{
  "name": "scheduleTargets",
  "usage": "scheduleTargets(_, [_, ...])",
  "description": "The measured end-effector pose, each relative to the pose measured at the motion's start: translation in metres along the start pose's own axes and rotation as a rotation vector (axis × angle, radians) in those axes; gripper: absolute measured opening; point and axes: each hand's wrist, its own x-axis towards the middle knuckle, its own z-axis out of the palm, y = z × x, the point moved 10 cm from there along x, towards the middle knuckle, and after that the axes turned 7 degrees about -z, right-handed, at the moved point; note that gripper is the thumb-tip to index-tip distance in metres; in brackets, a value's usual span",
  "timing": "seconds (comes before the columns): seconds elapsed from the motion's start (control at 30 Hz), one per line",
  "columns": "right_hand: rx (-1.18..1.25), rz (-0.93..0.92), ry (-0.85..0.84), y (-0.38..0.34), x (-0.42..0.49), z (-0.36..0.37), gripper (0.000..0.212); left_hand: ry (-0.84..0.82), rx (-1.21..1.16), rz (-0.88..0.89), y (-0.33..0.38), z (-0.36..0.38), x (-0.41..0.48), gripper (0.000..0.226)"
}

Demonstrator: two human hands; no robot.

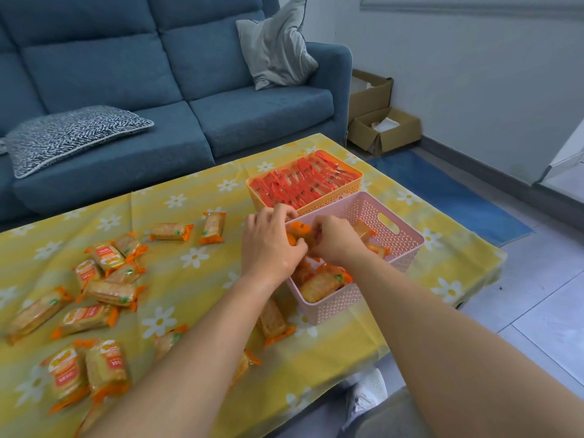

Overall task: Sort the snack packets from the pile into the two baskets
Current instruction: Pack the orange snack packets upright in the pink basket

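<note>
Now, your curled fingers pinch one cracker packet (299,231) between them: left hand (271,248) on one end, right hand (336,241) on the other, both closed on the wrapper, just above the left rim of the pink basket (407,240). Inside that basket lie several like packets (319,284), mostly toward its near end. Just beyond the pink basket's far side, the orange basket (355,184) holds rows of red packets (297,186). Left of the pink basket, well apart, the unsorted pile (104,289) lies scattered on the yellow tablecloth (205,289). To do this step well, lower the packet flat beside those already inside, release only once it rests, and keep your forearms off the basket rim so it does not tip.
</note>
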Motion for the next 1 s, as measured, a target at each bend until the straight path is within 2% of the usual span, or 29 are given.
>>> scheduleTargets(0.1, [-0.055, -0.020, -0.100, -0.002, 0.002, 0.004, 0.004, -0.136, 0.094, 0.050, 0.007, 0.018, -0.002, 0.037])
scheduleTargets(0.13, [-0.071, -0.007, -0.095, 0.004, 0.002, -0.001, 0.012, -0.162, 0.125, 0.045, 0.005, 0.023, -0.002, 0.035])
scheduleTargets(0.23, [-0.191, 0.087, 0.026, 0.033, -0.002, -0.025, 0.038, -0.166, 0.150, 0.020, 0.001, 0.026, -0.002, 0.028])
scheduleTargets(0.27, [-0.277, 0.109, 0.023, 0.041, -0.003, -0.027, 0.038, -0.164, 0.146, 0.019, 0.001, 0.027, -0.002, 0.026])
scheduleTargets(0.33, [-0.422, 0.157, -0.088, 0.050, -0.005, -0.016, 0.038, -0.166, 0.137, 0.021, 0.001, 0.027, -0.003, 0.025])
scheduleTargets(0.4, [-0.486, 0.196, -0.173, 0.055, -0.007, -0.006, 0.039, -0.168, 0.127, 0.022, 0.001, 0.026, -0.004, 0.024])
scheduleTargets(0.57, [-0.528, 0.224, -0.130, 0.052, -0.008, -0.014, 0.039, -0.167, 0.135, 0.015, 0.001, 0.025, -0.005, 0.021])
scheduleTargets(0.67, [-0.355, 0.210, -0.033, 0.045, -0.009, -0.027, 0.031, -0.158, 0.128, 0.002, 0.000, 0.025, -0.006, 0.021])
scheduleTargets(0.77, [0.049, 0.249, 0.181, 0.043, -0.013, -0.054, 0.010, -0.140, 0.137, -0.007, -0.001, 0.025, -0.006, 0.022])
scheduleTargets(0.83, [0.284, 0.298, 0.281, 0.046, -0.018, -0.063, 0.008, -0.129, 0.141, -0.012, 0.000, 0.026, -0.007, 0.023])
scheduleTargets(1.0, [0.563, 0.434, 0.216, 0.056, -0.023, -0.045, 0.018, -0.125, 0.149, -0.021, -0.001, 0.027, -0.007, 0.023])
